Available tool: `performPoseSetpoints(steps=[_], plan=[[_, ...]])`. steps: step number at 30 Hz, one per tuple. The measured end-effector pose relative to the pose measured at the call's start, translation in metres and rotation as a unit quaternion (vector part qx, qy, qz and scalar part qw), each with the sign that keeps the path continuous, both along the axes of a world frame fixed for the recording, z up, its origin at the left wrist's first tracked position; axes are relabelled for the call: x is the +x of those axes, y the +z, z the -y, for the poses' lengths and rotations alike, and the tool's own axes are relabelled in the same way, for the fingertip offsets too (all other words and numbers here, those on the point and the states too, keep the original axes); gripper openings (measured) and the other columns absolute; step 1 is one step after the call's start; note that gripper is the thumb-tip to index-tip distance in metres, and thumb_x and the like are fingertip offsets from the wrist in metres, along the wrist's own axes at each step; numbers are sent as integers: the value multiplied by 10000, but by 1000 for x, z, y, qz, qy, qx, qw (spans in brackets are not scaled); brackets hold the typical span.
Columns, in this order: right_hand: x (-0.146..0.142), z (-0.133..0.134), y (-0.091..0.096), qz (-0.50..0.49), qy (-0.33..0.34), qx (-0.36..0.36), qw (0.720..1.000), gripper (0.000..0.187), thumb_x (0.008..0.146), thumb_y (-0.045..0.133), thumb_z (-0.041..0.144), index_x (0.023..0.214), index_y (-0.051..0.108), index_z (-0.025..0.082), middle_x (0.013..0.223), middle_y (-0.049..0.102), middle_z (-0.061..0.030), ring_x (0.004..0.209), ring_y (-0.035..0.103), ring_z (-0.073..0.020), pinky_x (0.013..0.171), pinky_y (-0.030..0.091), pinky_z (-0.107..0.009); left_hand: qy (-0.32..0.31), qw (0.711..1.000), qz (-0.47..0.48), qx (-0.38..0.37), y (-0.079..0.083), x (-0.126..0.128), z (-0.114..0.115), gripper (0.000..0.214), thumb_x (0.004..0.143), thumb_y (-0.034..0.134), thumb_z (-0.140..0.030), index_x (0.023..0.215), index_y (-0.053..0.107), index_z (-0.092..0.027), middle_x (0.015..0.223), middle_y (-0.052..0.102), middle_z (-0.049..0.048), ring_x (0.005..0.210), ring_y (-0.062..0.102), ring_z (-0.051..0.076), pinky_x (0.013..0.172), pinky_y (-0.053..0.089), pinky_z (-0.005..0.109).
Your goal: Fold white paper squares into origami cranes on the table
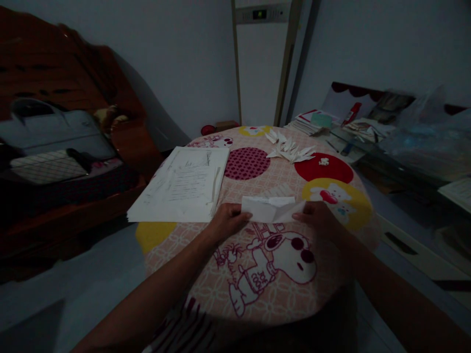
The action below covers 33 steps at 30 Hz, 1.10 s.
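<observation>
A small folded piece of white paper (pixel 271 209) lies on a round table covered with a pink cartoon-print cloth (pixel 257 274). My left hand (pixel 227 219) pinches its left edge with the fingers curled. My right hand (pixel 319 219) grips its right edge, fingers closed over the paper. Both forearms reach in from the bottom of the view.
A stack of white printed sheets (pixel 184 185) lies on the table's left side. Several small folded white paper shapes (pixel 290 148) sit at the far side. A cluttered desk with books and plastic (pixel 371 128) stands right, a wooden bench with a bag (pixel 55 137) left.
</observation>
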State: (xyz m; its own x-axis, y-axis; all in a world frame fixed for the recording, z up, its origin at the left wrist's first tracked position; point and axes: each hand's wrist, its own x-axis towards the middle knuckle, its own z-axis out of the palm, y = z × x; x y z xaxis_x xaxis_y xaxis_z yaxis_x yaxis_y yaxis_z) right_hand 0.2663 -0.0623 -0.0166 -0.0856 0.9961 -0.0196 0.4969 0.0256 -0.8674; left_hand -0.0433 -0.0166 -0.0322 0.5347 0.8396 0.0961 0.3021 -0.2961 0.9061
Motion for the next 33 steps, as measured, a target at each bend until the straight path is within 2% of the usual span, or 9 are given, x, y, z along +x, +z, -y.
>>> performPoseSetpoints(steps=[2, 4, 7, 10, 14, 17, 21, 27, 33], plan=[[-5, -2, 1, -25, -47, -21, 998, 243, 697, 698, 384, 742, 707, 146, 585, 628, -7, 502, 488, -121, 474, 364, -249, 53, 997, 19, -44, -3, 4, -5, 289, 832, 632, -376, 820, 719, -101, 661, 644, 11, 605, 579, 136, 582, 444, 238], [-11, -4, 1, -47, -81, -34, 995, 354, 669, 692, 354, 939, 733, 129, 639, 656, -10, 498, 475, -118, 475, 361, -252, 106, 993, 11, -54, -2, 7, -9, 284, 770, 664, -312, 943, 715, -93, 636, 616, -5, 585, 557, 135, 568, 427, 241], [-19, -6, 3, -33, -127, -23, 991, 634, 622, 706, 311, 1224, 668, 117, 593, 609, 28, 488, 455, -129, 474, 353, -262, 173, 983, -55, -32, 4, 12, -11, 596, 729, 679, -229, 1300, 594, -79, 641, 631, -12, 600, 572, 156, 604, 441, 268], [-23, -8, 3, 11, -136, 16, 991, 762, 636, 685, 259, 1381, 580, 132, 518, 494, 82, 487, 437, -134, 513, 373, -273, 196, 974, -117, 4, 11, 16, -8, 737, 743, 674, -192, 1441, 471, -71, 642, 639, -13, 629, 587, 166, 666, 452, 287], [-23, -9, 1, 93, -115, 40, 988, 547, 674, 648, 254, 1203, 730, 142, 553, 509, 51, 533, 474, -135, 565, 390, -286, 197, 967, -153, 48, 14, 19, -2, 695, 770, 659, -176, 1443, 497, -114, 679, 652, -8, 658, 594, 163, 696, 447, 291], [-23, -11, 1, 154, -104, 21, 982, 403, 706, 623, 264, 1038, 799, 117, 536, 542, 16, 538, 502, -145, 563, 384, -294, 181, 965, -181, 63, 14, 19, -1, 545, 789, 634, -166, 1333, 627, -154, 713, 671, 9, 664, 597, 160, 687, 445, 292], [-23, -11, 4, 194, -91, 10, 977, 407, 728, 601, 255, 1050, 802, 105, 594, 658, -42, 566, 566, -165, 587, 413, -303, 166, 963, -209, 35, 13, 19, 0, 370, 818, 602, -168, 1157, 749, -160, 762, 725, 52, 676, 632, 170, 707, 471, 305], [-21, -9, 4, 176, -90, -3, 980, 343, 725, 624, 257, 976, 822, 133, 784, 777, -114, 696, 681, -225, 664, 483, -326, 163, 965, -200, 35, 10, 16, 2, 329, 831, 622, -193, 1122, 773, -176, 1015, 779, 108, 855, 707, 220, 816, 514, 336], [-17, -8, 0, 158, -88, 4, 983, 362, 721, 637, 286, 988, 819, 123, 791, 781, -121, 701, 695, -242, 673, 489, -341, 161, 970, -176, 36, 9, 15, 2, 317, 825, 637, -220, 1105, 780, -178, 945, 783, 104, 802, 702, 220, 783, 518, 340]])
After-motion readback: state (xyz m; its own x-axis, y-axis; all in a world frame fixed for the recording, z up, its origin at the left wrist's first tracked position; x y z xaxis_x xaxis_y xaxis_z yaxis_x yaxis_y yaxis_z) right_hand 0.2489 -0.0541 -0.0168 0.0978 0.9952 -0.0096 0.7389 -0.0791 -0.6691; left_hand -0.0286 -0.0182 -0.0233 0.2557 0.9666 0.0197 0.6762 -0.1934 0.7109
